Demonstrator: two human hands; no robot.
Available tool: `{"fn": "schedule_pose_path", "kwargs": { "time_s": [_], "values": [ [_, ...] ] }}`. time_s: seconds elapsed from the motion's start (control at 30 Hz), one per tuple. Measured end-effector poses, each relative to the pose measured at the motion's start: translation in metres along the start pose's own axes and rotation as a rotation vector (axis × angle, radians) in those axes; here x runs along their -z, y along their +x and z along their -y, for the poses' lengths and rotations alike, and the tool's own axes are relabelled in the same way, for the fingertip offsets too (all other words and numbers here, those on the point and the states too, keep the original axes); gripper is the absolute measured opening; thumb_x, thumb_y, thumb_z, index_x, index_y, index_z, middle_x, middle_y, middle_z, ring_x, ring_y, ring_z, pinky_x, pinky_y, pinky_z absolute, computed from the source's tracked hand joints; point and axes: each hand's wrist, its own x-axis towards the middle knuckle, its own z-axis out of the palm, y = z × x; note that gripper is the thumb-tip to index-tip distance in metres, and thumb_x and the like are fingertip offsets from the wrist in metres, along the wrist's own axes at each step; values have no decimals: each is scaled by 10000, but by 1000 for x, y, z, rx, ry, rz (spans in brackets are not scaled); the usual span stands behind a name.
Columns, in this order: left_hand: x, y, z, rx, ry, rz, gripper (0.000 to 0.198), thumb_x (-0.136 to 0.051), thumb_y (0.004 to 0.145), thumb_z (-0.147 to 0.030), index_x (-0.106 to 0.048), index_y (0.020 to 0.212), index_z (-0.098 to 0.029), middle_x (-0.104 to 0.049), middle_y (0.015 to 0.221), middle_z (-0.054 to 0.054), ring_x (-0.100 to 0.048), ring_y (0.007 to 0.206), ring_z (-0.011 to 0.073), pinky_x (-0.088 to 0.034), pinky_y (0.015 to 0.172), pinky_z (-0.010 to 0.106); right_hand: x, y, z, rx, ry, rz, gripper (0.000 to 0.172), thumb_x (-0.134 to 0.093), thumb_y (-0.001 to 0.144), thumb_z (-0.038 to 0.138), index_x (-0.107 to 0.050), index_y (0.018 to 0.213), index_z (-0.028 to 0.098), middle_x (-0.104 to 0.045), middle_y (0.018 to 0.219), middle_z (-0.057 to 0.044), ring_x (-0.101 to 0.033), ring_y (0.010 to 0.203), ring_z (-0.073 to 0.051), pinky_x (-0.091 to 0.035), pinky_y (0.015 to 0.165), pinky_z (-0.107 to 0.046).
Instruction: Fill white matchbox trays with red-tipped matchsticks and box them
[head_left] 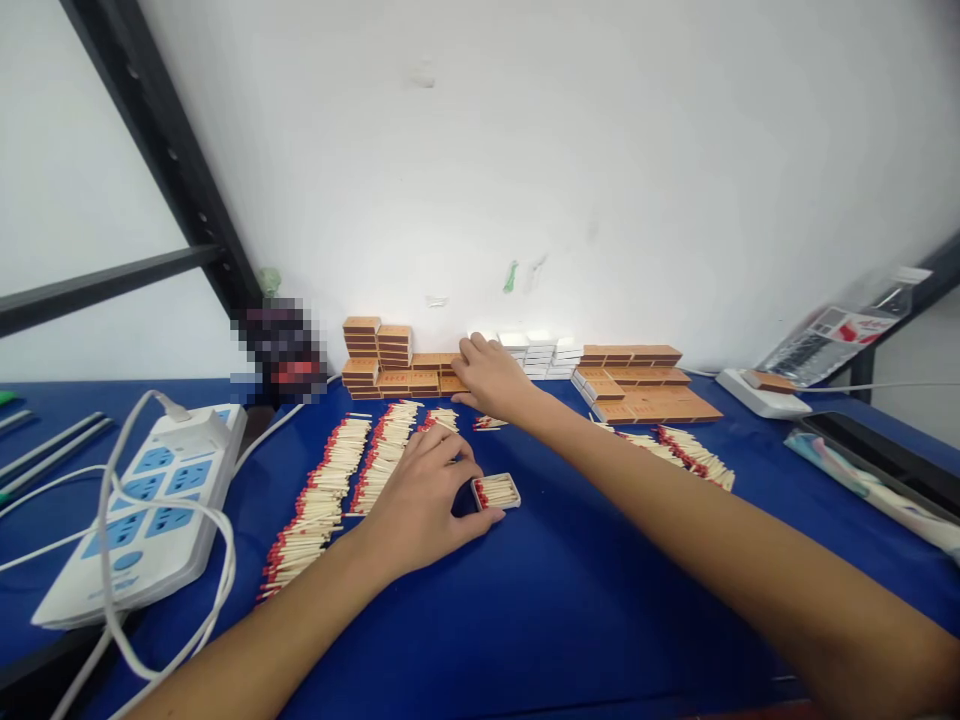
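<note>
A small white matchbox tray point(498, 492) filled with red-tipped matches lies on the blue table. My left hand point(427, 490) curls at its left end, thumb along the near edge and fingers by the far corner. Farther back, my right hand point(491, 375) reaches to the row of brown matchbox sleeves point(412, 382), its fingers bent around the right end of the row. The piece between those fingers is mostly covered. Loose matches point(386, 455) lie in long rows left of and behind my left hand.
White trays point(538, 355) and more brown sleeves point(645, 385) are stacked along the wall. More matches point(697, 458) lie at right. A power strip point(150, 500) with looping cables stands at left. A bottle point(840, 325) leans at the right, behind a white box point(763, 395).
</note>
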Motion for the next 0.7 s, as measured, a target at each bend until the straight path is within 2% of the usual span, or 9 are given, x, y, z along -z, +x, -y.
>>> {"fn": "schedule_pose_path", "kwargs": {
  "time_s": [0.17, 0.27, 0.37, 0.47, 0.57, 0.7],
  "values": [
    [-2, 1, 1, -12, -6, -34, 269, -827, 870, -438, -731, 930, -193, -690, 1041, 62, -592, 1071, 274, -464, 1039, 502, -4, 10, -1, 88, -37, -6, 393, -676, 961, 376, -719, 1145, 30, -626, 1180, -238, -499, 1172, -373, -426, 876, -432],
    [-2, 1, 2, -14, -9, -32, 279, -826, 869, -448, -735, 919, -189, -692, 1028, 63, -593, 1066, 275, -474, 1016, 494, -4, 10, 1, 122, -39, -32, 285, -611, 963, 253, -721, 1120, 41, -635, 1142, -226, -502, 1146, -358, -418, 857, -427],
    [-3, 2, 3, -12, -8, -30, 278, -829, 865, -446, -739, 918, -189, -692, 1021, 59, -593, 1062, 269, -476, 1016, 489, -7, 11, 2, 123, -44, -48, 251, -588, 944, 174, -714, 1112, 36, -633, 1137, -230, -506, 1136, -355, -417, 840, -427],
    [-2, 2, 4, -6, 1, -33, 274, -820, 875, -446, -744, 927, -188, -690, 1023, 54, -591, 1057, 255, -472, 1034, 484, -4, 9, 1, 98, -25, -50, 245, -590, 955, 190, -708, 1100, 32, -634, 1132, -233, -515, 1124, -355, -423, 829, -423],
    [-1, 2, 5, -13, 15, -38, 274, -812, 882, -446, -747, 919, -183, -688, 1021, 55, -589, 1068, 251, -472, 1043, 478, 13, -8, -7, 41, 42, -95, 223, -606, 970, 236, -705, 1067, 61, -641, 1113, -210, -533, 1106, -350, -434, 846, -420],
    [3, 3, 6, -18, 38, -42, 263, -779, 913, -446, -751, 960, -189, -695, 1019, 57, -597, 1056, 253, -485, 1000, 466, 43, -62, -24, -83, 243, -176, 163, -614, 1003, 290, -680, 1013, 140, -645, 1078, -150, -572, 1078, -301, -457, 853, -387]
  ]
}}
